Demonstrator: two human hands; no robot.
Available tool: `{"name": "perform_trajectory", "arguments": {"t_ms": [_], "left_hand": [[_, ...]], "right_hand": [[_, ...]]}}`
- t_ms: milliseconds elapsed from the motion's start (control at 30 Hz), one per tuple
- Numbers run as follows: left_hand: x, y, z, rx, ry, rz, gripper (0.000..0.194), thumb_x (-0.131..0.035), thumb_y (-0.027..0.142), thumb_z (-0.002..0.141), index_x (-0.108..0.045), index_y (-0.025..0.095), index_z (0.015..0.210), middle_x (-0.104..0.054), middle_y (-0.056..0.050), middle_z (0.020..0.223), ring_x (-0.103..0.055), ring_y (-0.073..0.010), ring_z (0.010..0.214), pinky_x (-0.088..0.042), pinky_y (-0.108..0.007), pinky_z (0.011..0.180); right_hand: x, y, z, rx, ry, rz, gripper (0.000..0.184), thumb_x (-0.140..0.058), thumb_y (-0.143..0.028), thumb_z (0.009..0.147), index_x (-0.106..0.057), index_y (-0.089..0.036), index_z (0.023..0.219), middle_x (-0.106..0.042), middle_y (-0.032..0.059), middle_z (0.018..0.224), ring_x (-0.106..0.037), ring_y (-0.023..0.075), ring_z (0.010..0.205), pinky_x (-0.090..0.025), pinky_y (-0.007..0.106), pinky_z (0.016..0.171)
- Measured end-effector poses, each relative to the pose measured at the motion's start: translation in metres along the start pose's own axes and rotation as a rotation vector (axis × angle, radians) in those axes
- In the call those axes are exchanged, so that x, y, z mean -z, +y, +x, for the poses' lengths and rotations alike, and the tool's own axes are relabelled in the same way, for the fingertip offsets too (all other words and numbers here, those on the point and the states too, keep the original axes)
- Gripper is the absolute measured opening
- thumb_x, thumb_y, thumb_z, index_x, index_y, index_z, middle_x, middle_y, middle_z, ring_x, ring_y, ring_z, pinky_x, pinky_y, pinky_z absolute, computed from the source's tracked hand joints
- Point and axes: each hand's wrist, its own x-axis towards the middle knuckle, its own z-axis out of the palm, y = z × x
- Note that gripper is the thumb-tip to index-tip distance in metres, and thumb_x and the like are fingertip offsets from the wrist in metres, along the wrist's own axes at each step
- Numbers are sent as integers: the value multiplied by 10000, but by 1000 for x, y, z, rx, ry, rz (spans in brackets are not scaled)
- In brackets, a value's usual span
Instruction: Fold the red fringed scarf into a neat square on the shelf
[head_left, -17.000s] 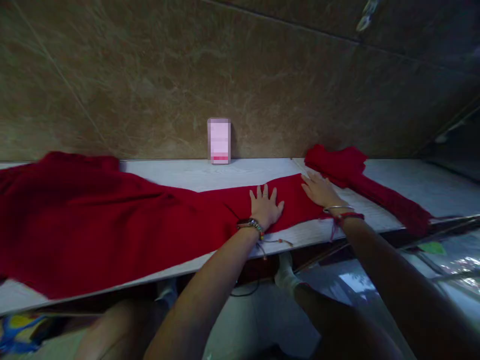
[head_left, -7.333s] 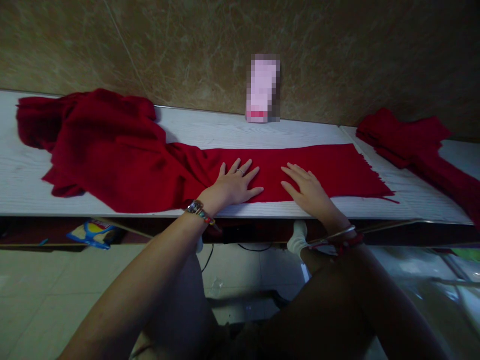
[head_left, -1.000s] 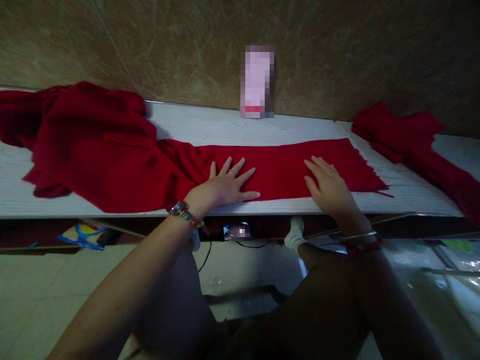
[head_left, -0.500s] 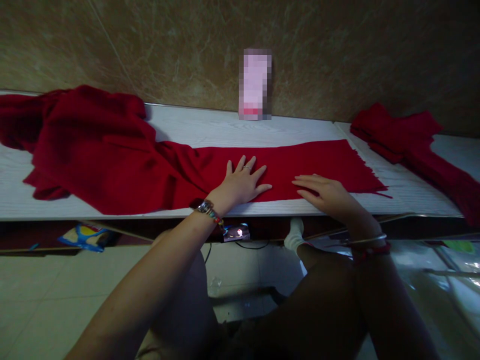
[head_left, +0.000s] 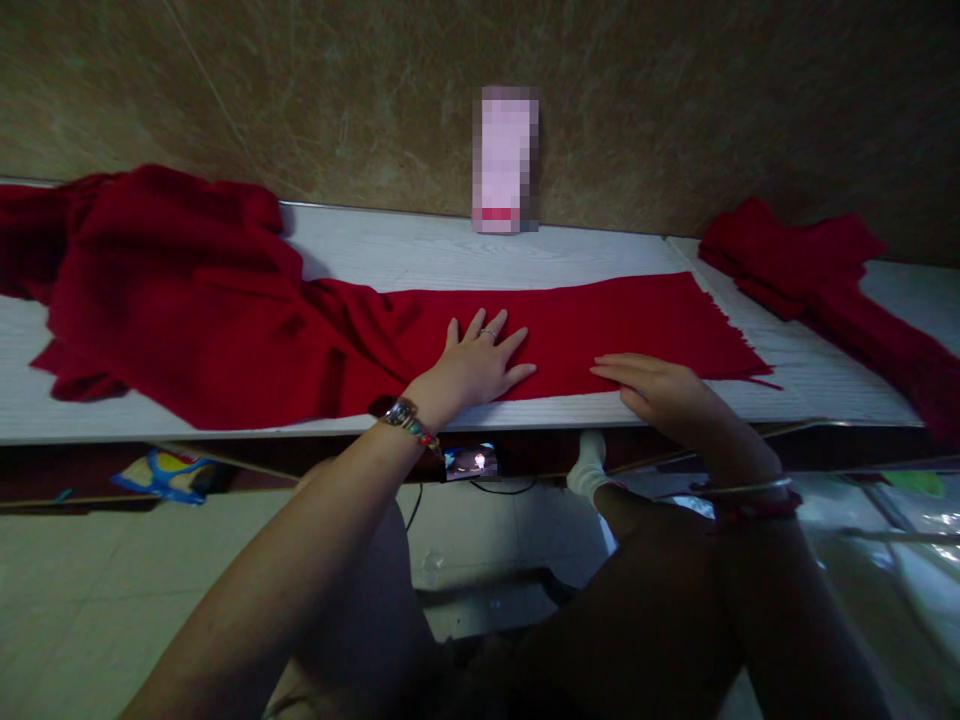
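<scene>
A brown veined wall [head_left: 360,110] rose behind a white wood-grain desk [head_left: 405,250]. A red cloth [head_left: 382,330] lay along the desk: heaped and creased toward the left end, then narrowing to a flat strip near the front edge, finishing on the right in a ragged border. A second red cloth [head_left: 795,260] sat crumpled by the far edge at right, its tail reaching the front edge. The left hand [head_left: 476,370], unclenched with fingers spread, lay flat on the strip; the right hand [head_left: 664,390], fingers straight and together, likewise released, rested over its front margin. A pink blurred object [head_left: 504,155] stood at the far edge. Below the front edge were a blue-and-yellow packet [head_left: 169,476] and a small lit screen [head_left: 470,462]
</scene>
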Motion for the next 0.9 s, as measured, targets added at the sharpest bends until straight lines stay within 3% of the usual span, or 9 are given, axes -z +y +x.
{"name": "perform_trajectory", "arguments": {"t_ms": [200,567,900], "left_hand": [[1,1,0,-1,-4,-3,598,-252,535,934,-215,258,1463,-99,-82,1559,-57,-360,1405,-97,-610,1088],[0,0,0,-6,-1,3,598,-248,538,933,-208,265,1464,-106,-77,1558,-65,-356,1405,-100,-602,1090],[-4,-3,1,-18,43,36,600,-245,536,929,-223,261,1461,-138,-75,1555,-101,-351,1403,-135,-578,1093]], "right_hand": [[1,1,0,0,-25,-8,464,-390,-46,765,-655,-176,1123,-674,55,1159,-621,174,1070,-501,329,950],[3,2,-1,-7,6,8,309,-441,-196,857,-699,-209,1026,-705,54,1087,-644,190,1029,-519,327,921],[-1,7,-1,-82,8,-1,430,-402,-97,787,-674,-248,1083,-709,14,1073,-648,189,1007,-520,376,920]]}}
